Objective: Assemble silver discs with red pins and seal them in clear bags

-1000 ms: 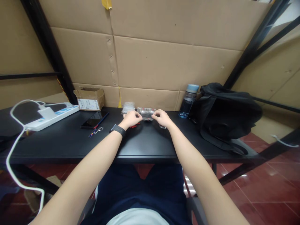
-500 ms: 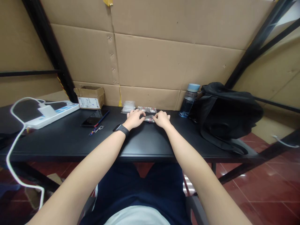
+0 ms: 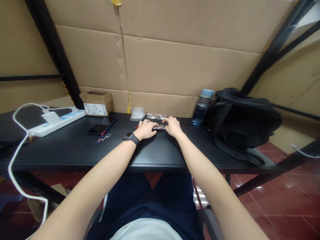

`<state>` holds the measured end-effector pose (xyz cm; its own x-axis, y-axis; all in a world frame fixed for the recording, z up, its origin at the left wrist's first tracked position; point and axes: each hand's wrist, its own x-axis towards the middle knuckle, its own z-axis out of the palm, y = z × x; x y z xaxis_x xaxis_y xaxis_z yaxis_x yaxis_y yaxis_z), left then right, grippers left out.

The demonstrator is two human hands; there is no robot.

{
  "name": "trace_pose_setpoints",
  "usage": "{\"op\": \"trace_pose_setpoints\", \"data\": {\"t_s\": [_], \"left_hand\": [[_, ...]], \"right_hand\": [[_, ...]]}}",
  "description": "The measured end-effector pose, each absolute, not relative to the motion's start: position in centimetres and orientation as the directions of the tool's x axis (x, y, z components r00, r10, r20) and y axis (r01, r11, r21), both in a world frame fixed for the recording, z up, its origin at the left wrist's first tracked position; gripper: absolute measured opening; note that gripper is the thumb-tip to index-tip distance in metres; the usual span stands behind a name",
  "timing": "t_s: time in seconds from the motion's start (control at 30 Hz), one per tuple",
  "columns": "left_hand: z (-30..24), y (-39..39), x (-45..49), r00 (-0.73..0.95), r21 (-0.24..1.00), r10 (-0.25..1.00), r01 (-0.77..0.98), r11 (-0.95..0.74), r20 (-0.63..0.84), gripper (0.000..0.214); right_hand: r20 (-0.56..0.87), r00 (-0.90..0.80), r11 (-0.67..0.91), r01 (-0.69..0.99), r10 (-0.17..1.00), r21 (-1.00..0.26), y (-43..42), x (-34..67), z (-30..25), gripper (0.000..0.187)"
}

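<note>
Between my hands, low over the black tabletop, is a small shiny clear packet (image 3: 159, 127) with something dark and reddish inside. My left hand (image 3: 147, 129), with a dark watch (image 3: 130, 137) on its wrist, has thumb and forefinger closed at the packet's left end. At the right end, the bent fingers of my right hand (image 3: 173, 126) close on the packet; their tips are partly hidden. A small red item (image 3: 136, 126) peeks out beside my left fingers. Just behind lie clear packets with round pieces (image 3: 157, 116) and a stack of clear plastic bags (image 3: 137, 113).
To the left are a phone (image 3: 103, 125), a keyring (image 3: 103, 138), an open cardboard box (image 3: 97, 103) and a white power strip (image 3: 57, 123) with a cable. A water bottle (image 3: 202, 106) and black bag (image 3: 245, 120) stand right. A cardboard wall (image 3: 160, 66) bounds the back.
My left hand has shifted slightly right and lies flatter, with the red item now showing beside it. The right fingers have lifted a little at the packet's end.
</note>
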<state>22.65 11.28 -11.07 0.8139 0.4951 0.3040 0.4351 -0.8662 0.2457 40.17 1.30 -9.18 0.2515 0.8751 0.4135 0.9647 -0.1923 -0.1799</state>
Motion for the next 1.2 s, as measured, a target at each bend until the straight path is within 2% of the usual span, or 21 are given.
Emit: {"op": "trace_pose_setpoints", "data": {"t_s": [0.13, 0.2, 0.33, 0.43, 0.57, 0.67, 0.8, 0.97, 1.1, 1.2], "left_hand": [[-11.3, 11.4, 22.7, 0.825, 0.233, 0.502, 0.451, -0.861, 0.258, 0.050], [-11.3, 11.4, 22.8, 0.828, 0.224, 0.509, 0.464, -0.857, 0.235, 0.050], [-11.4, 11.4, 22.8, 0.826, 0.174, 0.521, 0.493, -0.853, 0.214, 0.048], [-11.5, 11.4, 22.8, 0.829, 0.142, 0.528, 0.509, -0.849, 0.184, 0.049], [-11.6, 11.1, 22.8, 0.827, 0.105, 0.541, 0.530, -0.841, 0.154, 0.053], [-11.4, 10.8, 22.6, 0.829, 0.090, 0.510, 0.503, -0.859, 0.229, 0.053], [-11.1, 10.4, 22.3, 0.824, 0.054, 0.447, 0.458, -0.887, 0.350, 0.056], [-11.6, 10.5, 22.7, 0.845, 0.026, 0.443, 0.457, -0.889, 0.300, 0.043], [-11.8, 10.6, 23.1, 0.850, 0.017, 0.446, 0.461, -0.887, 0.281, 0.041], [-11.9, 10.6, 23.2, 0.847, 0.017, 0.455, 0.469, -0.883, 0.274, 0.040]], "right_hand": [[0.362, 0.080, -0.021, 0.986, 0.929, -0.164, 1.1, 40.0, -8.8, 0.031], [0.286, 0.080, -0.039, 0.988, 0.955, -0.147, 1.0, 39.8, -8.7, 0.032], [0.117, 0.128, -0.123, 0.991, 0.985, -0.051, 0.8, 39.3, -8.7, 0.049], [0.058, 0.123, -0.123, 0.992, 0.991, -0.004, 0.8, 38.9, -8.8, 0.051], [-0.015, 0.141, -0.142, 0.989, 0.990, -0.031, 1.1, 38.7, -9.4, 0.057], [-0.070, 0.150, -0.155, 0.986, 0.986, -0.060, 1.2, 39.0, -9.8, 0.063], [-0.055, 0.140, -0.143, 0.989, 0.989, -0.042, 1.1, 39.3, -10.0, 0.060], [-0.021, 0.166, -0.166, 0.986, 0.986, 0.001, 1.2, 39.5, -9.8, 0.055], [-0.020, 0.191, -0.191, 0.982, 0.981, 0.011, 1.3, 39.7, -9.7, 0.054], [0.023, 0.229, -0.230, 0.973, 0.973, 0.033, 1.0, 39.9, -9.4, 0.047]]}}
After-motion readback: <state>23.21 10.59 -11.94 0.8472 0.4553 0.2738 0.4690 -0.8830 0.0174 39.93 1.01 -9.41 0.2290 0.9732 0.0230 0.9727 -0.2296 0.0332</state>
